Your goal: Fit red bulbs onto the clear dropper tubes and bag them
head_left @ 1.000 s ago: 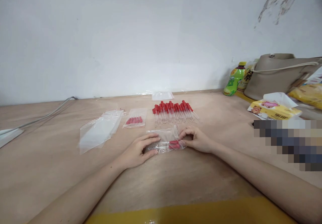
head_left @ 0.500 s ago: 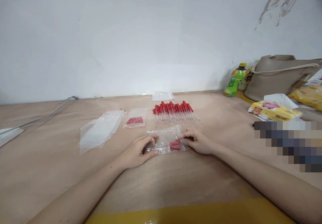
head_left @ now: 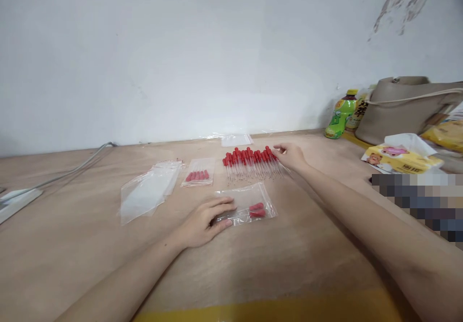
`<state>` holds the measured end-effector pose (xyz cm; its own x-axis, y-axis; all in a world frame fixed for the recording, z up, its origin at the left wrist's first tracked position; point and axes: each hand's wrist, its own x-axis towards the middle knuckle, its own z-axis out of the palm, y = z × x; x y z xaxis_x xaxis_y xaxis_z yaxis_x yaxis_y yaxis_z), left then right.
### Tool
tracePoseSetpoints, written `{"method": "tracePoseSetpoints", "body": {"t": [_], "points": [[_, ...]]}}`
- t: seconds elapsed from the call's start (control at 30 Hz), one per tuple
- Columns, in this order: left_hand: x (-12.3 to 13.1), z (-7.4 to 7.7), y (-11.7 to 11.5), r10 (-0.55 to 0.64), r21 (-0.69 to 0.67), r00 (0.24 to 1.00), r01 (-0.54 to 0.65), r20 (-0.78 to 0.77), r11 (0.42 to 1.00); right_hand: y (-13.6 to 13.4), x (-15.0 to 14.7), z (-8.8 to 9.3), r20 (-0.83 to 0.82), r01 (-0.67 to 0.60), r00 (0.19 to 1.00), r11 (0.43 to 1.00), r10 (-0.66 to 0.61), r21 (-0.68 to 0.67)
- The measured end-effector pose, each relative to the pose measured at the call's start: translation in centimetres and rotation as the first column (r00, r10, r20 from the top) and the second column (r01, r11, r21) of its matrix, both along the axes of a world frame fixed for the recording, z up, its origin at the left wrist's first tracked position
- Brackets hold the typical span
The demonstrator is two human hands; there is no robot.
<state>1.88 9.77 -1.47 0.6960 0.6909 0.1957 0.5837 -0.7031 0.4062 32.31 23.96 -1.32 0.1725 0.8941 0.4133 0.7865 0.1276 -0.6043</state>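
A clear zip bag (head_left: 241, 197) with two red-capped pieces (head_left: 257, 210) inside lies flat in front of me. My left hand (head_left: 210, 218) rests on its left end, fingers apart. Behind the bag is a row of several thin clear droppers with red tops (head_left: 249, 158). My right hand (head_left: 287, 155) is at the right end of that row, thumb and fingertips closed at a red top; whether it grips one is too small to tell. A second bag (head_left: 197, 171) holding several red-topped pieces lies left of the row.
Flat clear bags (head_left: 150, 192) are stacked at the left, and more bags (head_left: 237, 140) lie by the wall. A grey cable (head_left: 79, 167) crosses the far left. At the right are a green bottle (head_left: 342, 114), a beige handbag (head_left: 405, 110) and a yellow tissue pack (head_left: 401, 158).
My right hand has let go of the zip bag's right end and moved up to the right end of the dropper row. My left hand stays at the bag, its fingers a little straighter.
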Motion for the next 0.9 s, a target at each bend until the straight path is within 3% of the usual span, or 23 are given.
{"method": "tracePoseSetpoints", "body": {"t": [0.17, 0.37, 0.47, 0.6, 0.73, 0.9], "points": [[-0.2, 0.3, 0.0, -0.079, 0.041, 0.988, 0.086, -0.135, 0.995, 2.4, -1.8, 0.1, 0.018, 0.085, 0.996, 0.996, -0.085, -0.021], [-0.1, 0.4, -0.1, -0.121, 0.041, 0.983, 0.128, -0.138, 0.991, 3.2, -2.6, 0.4, -0.110, 0.080, 0.991, 0.996, -0.083, -0.032], [-0.1, 0.4, -0.2, -0.121, 0.029, 0.984, 0.126, -0.130, 0.992, 2.2, -2.4, 1.5, -0.214, 0.026, 0.977, 1.000, -0.023, 0.008], [0.0, 0.4, -0.3, -0.068, 0.027, 0.994, 0.071, -0.081, 0.997, -1.4, -1.7, 2.2, -0.335, -0.026, 0.940, 0.994, 0.061, 0.107], [0.1, 0.4, -0.2, -0.027, 0.003, 1.000, 0.027, -0.009, 1.000, -6.1, -1.0, 0.6, -0.653, -0.141, 0.731, 0.981, 0.195, 0.135], [0.0, 0.3, -0.1, -0.014, 0.006, 1.000, 0.014, 0.009, 1.000, -9.3, -1.6, -2.1, -0.829, -0.149, 0.542, 0.986, 0.139, 0.067]]}}
